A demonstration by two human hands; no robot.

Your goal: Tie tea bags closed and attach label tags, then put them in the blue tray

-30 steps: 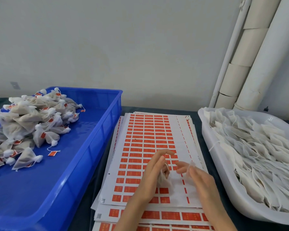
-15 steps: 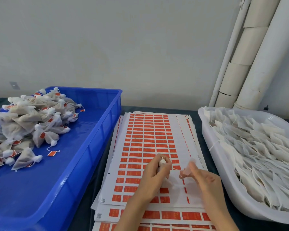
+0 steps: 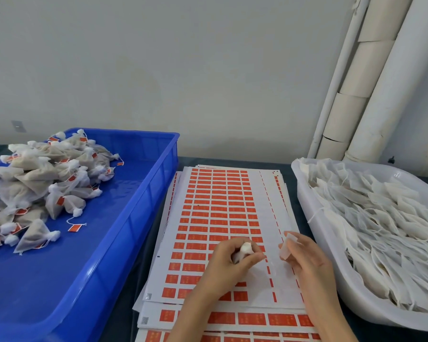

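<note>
The left hand [image 3: 229,265] curls round a tea bag [image 3: 246,248], thumb and fingers closed on it so that only its white bunched top shows above the knuckles. At three o'clock from it and slightly apart, the right hand [image 3: 309,265] pinches a small pale translucent piece [image 3: 287,246] between thumb and fingertips; whether this is a tag or backing paper cannot be told. Both hands hover over a stack of label sheets [image 3: 220,206] that covers the dark table [image 3: 288,169] from six to twelve o'clock, and the wrists hide part of the nearest rows. At nine o'clock stands the blue tray [image 3: 143,206], its tall near wall running alongside the sheets. A heap of tied tea bags [image 3: 35,183] with red tags fills the tray's far left part, and one loose red tag [image 3: 75,227] on a string lies on the tray floor beside it. At three o'clock a white basin [image 3: 304,201] holds a mass of flat, untied white bags [image 3: 381,225] with loose strings, some draped over its rim. White pipes [image 3: 381,82] rise at one to two o'clock against a plain grey wall [image 3: 183,70]. The labels are orange-red rectangles with pale print too small to read. A small square code mark [image 3: 148,296] sits at the top sheet's near left corner, also illegible.
</note>
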